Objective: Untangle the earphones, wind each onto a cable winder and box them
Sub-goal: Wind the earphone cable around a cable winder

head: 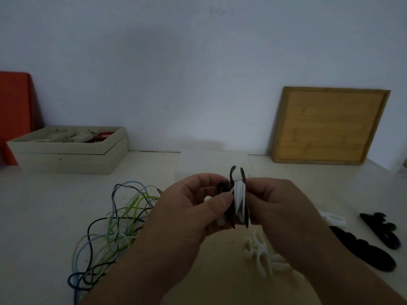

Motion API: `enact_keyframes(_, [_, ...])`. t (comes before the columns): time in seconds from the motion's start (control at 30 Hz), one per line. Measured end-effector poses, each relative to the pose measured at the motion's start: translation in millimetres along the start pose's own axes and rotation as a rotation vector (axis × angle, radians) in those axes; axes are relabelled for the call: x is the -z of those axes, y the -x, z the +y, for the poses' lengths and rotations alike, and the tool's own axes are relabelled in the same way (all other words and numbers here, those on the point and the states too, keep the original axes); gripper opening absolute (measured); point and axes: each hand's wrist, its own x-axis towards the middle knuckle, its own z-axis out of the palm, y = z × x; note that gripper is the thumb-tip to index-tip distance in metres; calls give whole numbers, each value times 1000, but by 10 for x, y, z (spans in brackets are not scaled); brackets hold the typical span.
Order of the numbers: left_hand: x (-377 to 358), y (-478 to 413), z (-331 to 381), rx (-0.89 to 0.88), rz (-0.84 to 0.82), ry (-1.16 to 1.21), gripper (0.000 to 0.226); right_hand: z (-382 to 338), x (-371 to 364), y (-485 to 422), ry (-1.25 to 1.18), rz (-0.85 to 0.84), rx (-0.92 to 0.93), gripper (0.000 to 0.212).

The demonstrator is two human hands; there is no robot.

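A black cable winder (243, 172) with a white earphone cable (239, 195) wound round its middle is held up above the table. My left hand (191, 214) pinches the cable and the winder's left side with thumb and fingers. My right hand (279, 208) grips the winder's right side. A tangle of green, pale blue, black and white earphone cables (114, 225) lies on the table to the left. A clear plastic box (213, 160) stands behind the hands.
White winders (258, 249) lie under my right hand, with black winders (363, 245) further right. A beige compartment tray (70, 148) sits at the back left beside an orange board (15, 106). A wooden tray (330, 125) leans on the wall.
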Motion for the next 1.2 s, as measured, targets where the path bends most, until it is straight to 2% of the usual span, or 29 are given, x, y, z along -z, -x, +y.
enact_keyframes(0.07, [1,21,15,44,-56,72,18,2,-13,-3,29,15,3,24])
enact_keyframes(0.2, [21,43,44,107,-162,67,21,28,31,-23,110,60,24,27])
enact_keyframes(0.43, [59,-2,14,1,-58,-6,26,34,62,-42,299,-88,35,36])
enact_keyframes(0.57, [126,-13,22,-45,-135,-66,31,22,122,-22,121,-194,-42,34])
enact_keyframes(0.67, [179,-6,35,-73,-297,-100,30,42,171,-32,-96,-278,-134,15])
enact_keyframes(0.73, [209,-10,43,-88,-345,-133,29,58,190,-29,-226,-353,-221,21])
enact_keyframes(0.8, [233,-26,62,-145,-347,-268,26,63,195,-25,-307,-402,-272,24])
enact_keyframes(0.9, [233,-42,40,-240,-295,-561,32,52,170,-23,-372,-296,-293,28])
enact_keyframes(0.97, [204,-33,-4,-273,-204,-643,37,75,105,-32,-302,-162,-221,25])
enact_keyframes(1.1, [78,-10,-92,-220,47,-458,54,112,-41,-15,-258,91,-65,20])
enact_keyframes(1.2, [25,-9,-122,-205,216,-433,46,117,-85,-3,-275,206,-16,20])
